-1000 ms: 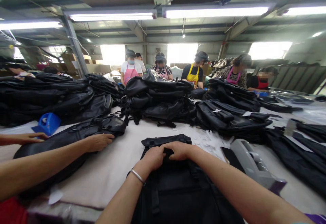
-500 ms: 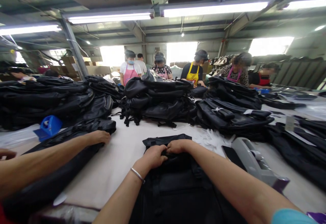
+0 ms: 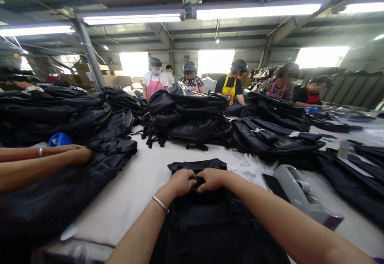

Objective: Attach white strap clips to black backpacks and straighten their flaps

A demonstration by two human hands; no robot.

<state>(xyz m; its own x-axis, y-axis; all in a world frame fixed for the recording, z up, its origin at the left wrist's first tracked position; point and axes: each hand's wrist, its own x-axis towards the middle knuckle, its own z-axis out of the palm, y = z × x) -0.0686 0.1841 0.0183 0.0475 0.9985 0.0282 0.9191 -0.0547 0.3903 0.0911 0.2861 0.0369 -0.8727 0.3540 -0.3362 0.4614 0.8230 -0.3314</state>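
Observation:
A black backpack lies in front of me on the pale table, its top end pointing away. Near that top end my left hand and my right hand meet, knuckles up. Both are closed, thumbs and fingers pinching a dark piece of the backpack between them. Whether that piece is a strap, a buckle or a fold of fabric I cannot make out. A silver bangle circles my left wrist.
On the left, a co-worker's hands work at another black bag, beside a blue tape dispenser. Piled black bags stand ahead. White tags, a dark phone-like slab and a grey tape dispenser lie right.
My hands stay at the backpack's top, the fingertips now slightly farther apart with a dark piece showing between them. The co-worker's hand has moved left along the other bag, joining the second hand.

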